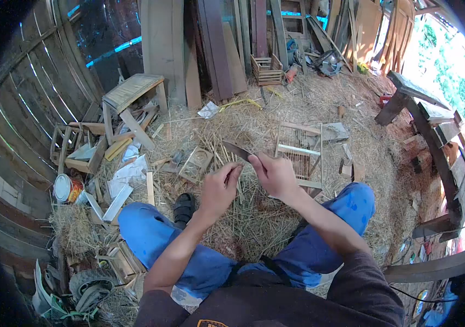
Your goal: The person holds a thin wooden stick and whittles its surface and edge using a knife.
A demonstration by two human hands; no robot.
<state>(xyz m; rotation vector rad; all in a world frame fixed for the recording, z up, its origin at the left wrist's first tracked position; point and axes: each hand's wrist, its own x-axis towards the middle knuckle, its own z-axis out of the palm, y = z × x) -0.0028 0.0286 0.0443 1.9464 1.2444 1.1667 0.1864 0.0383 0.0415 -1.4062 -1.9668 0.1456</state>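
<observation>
In front of my knees, my right hand (274,173) is closed round the handle of a knife (237,150), whose dark blade points up and to the left. Close by on the left, my left hand (222,188) has its fingers pinched together; whatever they hold is too small to make out. A slight gap separates the two hands. Beneath them, thin sticks and shavings (243,218) cover the ground. A slatted wooden frame (299,150) lies just beyond my right hand.
A small wooden table (134,91) stands at the left, with a paint can (67,188) nearer me. Boards (216,49) lean on the back wall beside a wooden crate (267,71). A wooden bench (434,147) is at the right. A sandal (184,209) shows by my left knee.
</observation>
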